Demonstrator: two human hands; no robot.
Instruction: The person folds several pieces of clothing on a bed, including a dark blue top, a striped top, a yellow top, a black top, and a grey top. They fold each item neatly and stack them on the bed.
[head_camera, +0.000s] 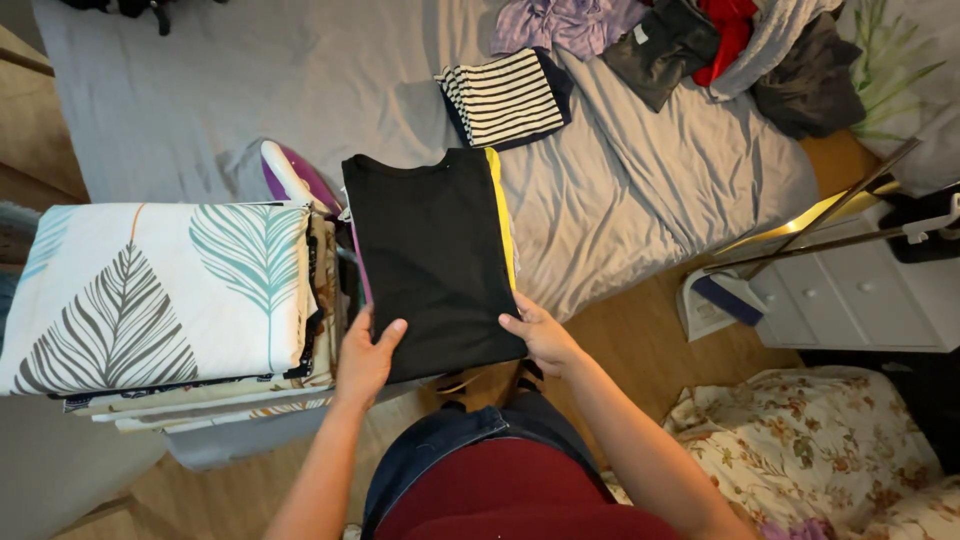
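Nearest the camera: both hands grip the near edge of a folded black garment (435, 255), held flat and out in front of the body. Left hand (366, 357) at about 7 o'clock of the garment, fingers curled over the top face, thumb presumably beneath (hidden). Right hand (541, 337) at about 5 o'clock, pinching the corner the same way. Neither hand is spread; both are closed on the fabric. A yellow layer (503, 215) shows along the garment's 3 o'clock edge and a thin purple edge on the 9 o'clock side, so this may be a small stack rather than one piece; cannot tell for certain. Risk, as a judgement: the hold is only along the near edge, so the far end could sag and the fold slide open, or the lower layers could slip out sideways if the stack tilts. At 9 o'clock, just beside the garment, a pile of folded linens with a leaf print (165, 290) sits on a grey surface; a careless swing could knock its loose edges. Farther out, the bed (250, 90) with a grey sheet carries a folded striped garment (505, 98) at 12 o'clock, and at 1 o'clock a heap of unfolded clothes (700, 45). A white drawer unit (860, 300) stands at 3 o'clock.
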